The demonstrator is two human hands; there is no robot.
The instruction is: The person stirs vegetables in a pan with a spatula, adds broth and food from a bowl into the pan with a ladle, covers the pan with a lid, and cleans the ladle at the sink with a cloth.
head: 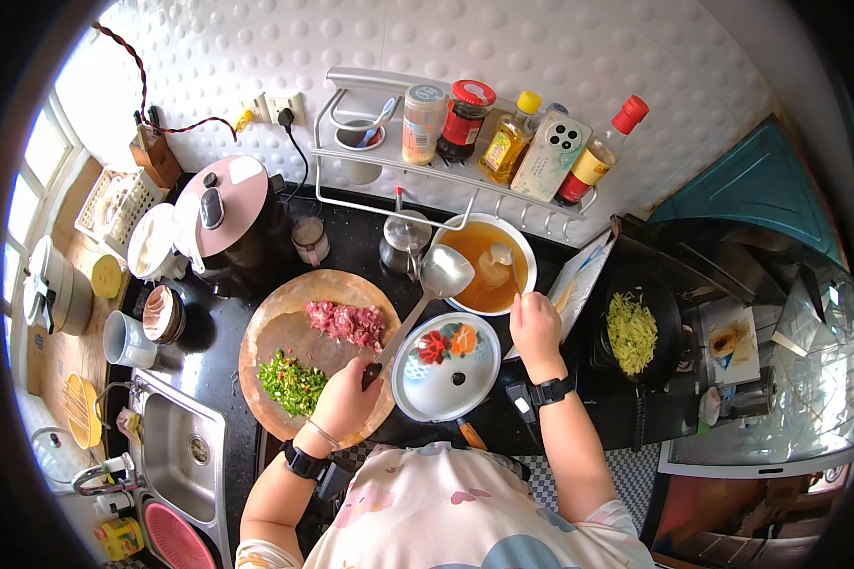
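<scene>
My left hand (347, 400) grips the dark handle of a metal wok ladle (447, 272), whose head is at the near left rim of an enamel basin (462, 306). In the basin is an amber liquid, probably oil (480, 249). My right hand (536, 333) holds a metal spoon (502, 254), its bowl over or in the liquid; I cannot tell how deep. Under the ladle's handle is a round wooden chopping board (274, 313) with chopped raw meat (345, 323) and chopped green peppers (292, 384). A floral enamel lid (434, 387) lies between my hands.
Shredded green vegetable (631, 333) fills part of a wok (667, 313) on the right. A wall rack (398, 149) carries bottles, jars and a phone (551, 156). A metal pot (406, 242) stands beside the basin. On the left are a pressure cooker (220, 206) and a sink (178, 444).
</scene>
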